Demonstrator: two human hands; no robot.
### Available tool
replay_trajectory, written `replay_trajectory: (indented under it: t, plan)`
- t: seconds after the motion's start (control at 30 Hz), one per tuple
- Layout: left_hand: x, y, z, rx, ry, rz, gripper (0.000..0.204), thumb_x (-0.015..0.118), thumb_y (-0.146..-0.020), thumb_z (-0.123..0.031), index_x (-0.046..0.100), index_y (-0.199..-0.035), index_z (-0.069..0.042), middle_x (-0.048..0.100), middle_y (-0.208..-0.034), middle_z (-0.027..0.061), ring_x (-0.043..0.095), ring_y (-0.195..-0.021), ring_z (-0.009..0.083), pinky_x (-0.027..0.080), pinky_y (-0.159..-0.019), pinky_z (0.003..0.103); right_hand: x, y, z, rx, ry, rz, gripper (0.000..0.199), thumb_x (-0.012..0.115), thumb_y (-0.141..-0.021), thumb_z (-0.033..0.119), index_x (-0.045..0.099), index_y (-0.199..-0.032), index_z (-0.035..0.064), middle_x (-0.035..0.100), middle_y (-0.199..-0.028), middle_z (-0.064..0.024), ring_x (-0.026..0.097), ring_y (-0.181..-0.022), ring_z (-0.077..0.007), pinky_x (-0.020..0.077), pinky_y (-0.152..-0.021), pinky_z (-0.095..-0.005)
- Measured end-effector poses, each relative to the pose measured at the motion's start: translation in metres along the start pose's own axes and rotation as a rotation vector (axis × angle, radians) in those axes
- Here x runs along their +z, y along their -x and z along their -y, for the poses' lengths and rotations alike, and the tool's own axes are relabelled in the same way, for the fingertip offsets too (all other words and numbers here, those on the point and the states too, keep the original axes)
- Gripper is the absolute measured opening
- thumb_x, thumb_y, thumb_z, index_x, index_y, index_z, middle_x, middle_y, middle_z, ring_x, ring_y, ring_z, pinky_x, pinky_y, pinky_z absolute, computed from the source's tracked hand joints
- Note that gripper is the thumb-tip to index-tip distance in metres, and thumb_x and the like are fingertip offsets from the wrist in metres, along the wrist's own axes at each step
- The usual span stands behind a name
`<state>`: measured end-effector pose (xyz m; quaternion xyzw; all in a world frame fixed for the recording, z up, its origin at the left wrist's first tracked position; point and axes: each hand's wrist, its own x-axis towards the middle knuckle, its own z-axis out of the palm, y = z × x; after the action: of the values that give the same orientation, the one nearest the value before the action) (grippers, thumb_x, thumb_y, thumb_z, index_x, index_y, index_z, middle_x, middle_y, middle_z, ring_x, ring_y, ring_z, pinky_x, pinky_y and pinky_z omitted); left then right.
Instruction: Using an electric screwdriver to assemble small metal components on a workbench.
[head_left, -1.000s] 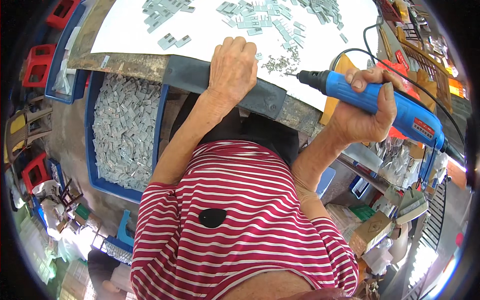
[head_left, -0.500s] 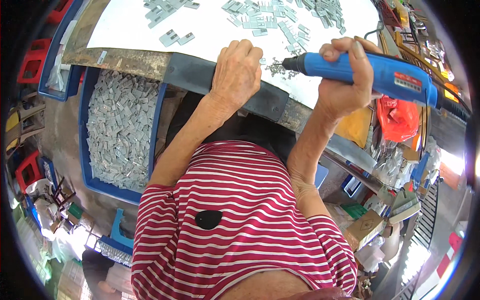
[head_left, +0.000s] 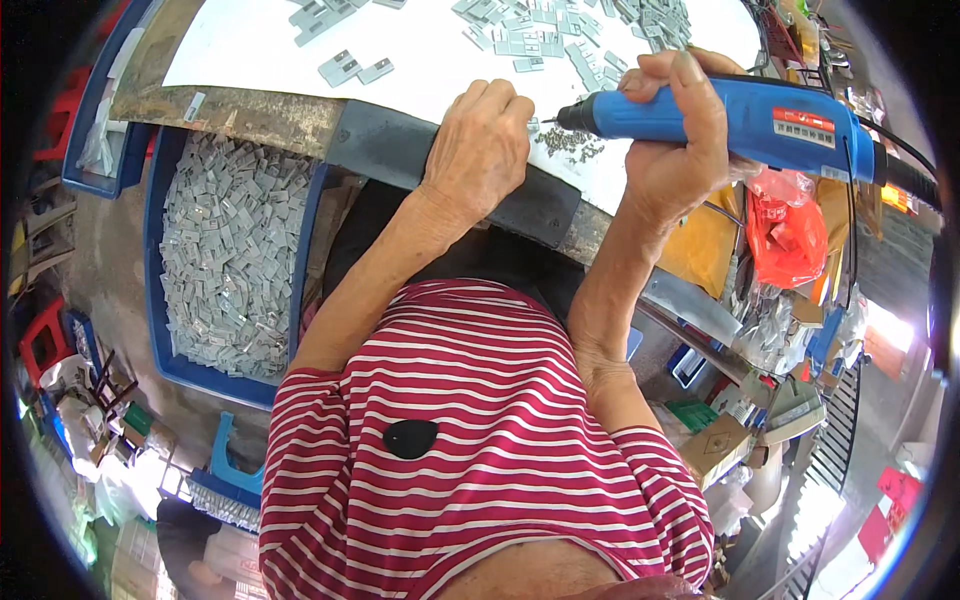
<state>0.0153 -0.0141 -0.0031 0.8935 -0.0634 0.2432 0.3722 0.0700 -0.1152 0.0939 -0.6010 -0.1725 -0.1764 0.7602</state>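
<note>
My right hand is wrapped round a blue electric screwdriver, held level above the table's right side. Its black nose and thin bit point left, toward my left hand. That hand is closed, knuckles up, at the table's near edge by a dark strip. A sliver of a small grey plate shows at its fingertips; the rest is hidden beneath the fingers. Just below the bit, small dark screws lie scattered on the white work surface.
Grey plates lie in groups farther back on the table, with two more nearer left. A blue bin full of similar pieces stands below the table at left. A red plastic bag and a carton are at right.
The screwdriver has shifted left, so its bit now comes close to my left fingertips. My left hand has hardly moved. The whole view has tilted slightly.
</note>
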Motion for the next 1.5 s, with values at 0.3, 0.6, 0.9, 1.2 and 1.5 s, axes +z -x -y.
replay_trajectory:
  t: [0.3, 0.6, 0.9, 1.2, 1.5]
  plan:
    - [-0.001, -0.002, -0.003, -0.001, 0.003, -0.004, 0.009, 0.058, -0.067, 0.0, 0.055, -0.076, 0.0, 0.051, -0.078, 0.0123, 0.051, -0.077, 0.0278, 0.043, -0.07, 0.036, -0.013, 0.005, 0.008, 0.068, -0.101, -0.091, 0.022, 0.065, -0.069, 0.005, 0.055, -0.085, -0.0061, 0.061, -0.064, -0.0147, 0.058, -0.052, -0.0172, 0.0493, -0.054, -0.0301]
    - [0.001, -0.001, -0.004, 0.0, -0.061, -0.023, 0.012, 0.061, -0.069, -0.001, 0.055, -0.078, -0.001, 0.053, -0.077, 0.0112, 0.052, -0.074, 0.0286, 0.042, -0.068, 0.037, -0.042, 0.011, 0.023, 0.064, -0.144, -0.08, 0.022, 0.055, -0.075, 0.01, 0.049, -0.095, -0.0002, 0.058, -0.07, -0.0142, 0.05, -0.057, -0.0198, 0.04, -0.06, -0.0362]
    - [-0.002, 0.002, -0.004, -0.029, -0.017, -0.067, 0.011, 0.064, -0.072, -0.005, 0.057, -0.08, 0.0, 0.056, -0.076, 0.011, 0.054, -0.07, 0.0253, 0.043, -0.064, 0.034, -0.067, 0.017, 0.034, 0.044, -0.237, -0.088, 0.022, 0.051, -0.079, 0.012, 0.053, -0.097, 0.0013, 0.059, -0.074, -0.0143, 0.05, -0.06, -0.0203, 0.0395, -0.063, -0.038]
    - [-0.017, 0.003, -0.006, -0.33, 0.404, -0.265, 0.009, 0.059, -0.078, -0.001, 0.061, -0.087, 0.0, 0.058, -0.077, 0.0025, 0.048, -0.065, 0.0076, 0.041, -0.06, 0.02, -0.079, 0.019, 0.039, 0.051, -0.398, -0.185, 0.027, 0.056, -0.074, 0.006, 0.05, -0.098, -0.003, 0.059, -0.071, -0.0172, 0.053, -0.054, -0.0222, 0.0432, -0.061, -0.0377]
    - [-0.014, 0.003, -0.003, -0.363, 0.398, -0.337, 0.014, 0.058, -0.076, 0.001, 0.06, -0.09, 0.001, 0.057, -0.077, 0.0035, 0.047, -0.062, 0.0089, 0.041, -0.06, 0.021, -0.088, 0.02, 0.036, 0.047, -0.426, -0.166, 0.026, 0.056, -0.074, 0.005, 0.05, -0.098, -0.0028, 0.059, -0.072, -0.018, 0.053, -0.055, -0.0225, 0.0439, -0.061, -0.0377]
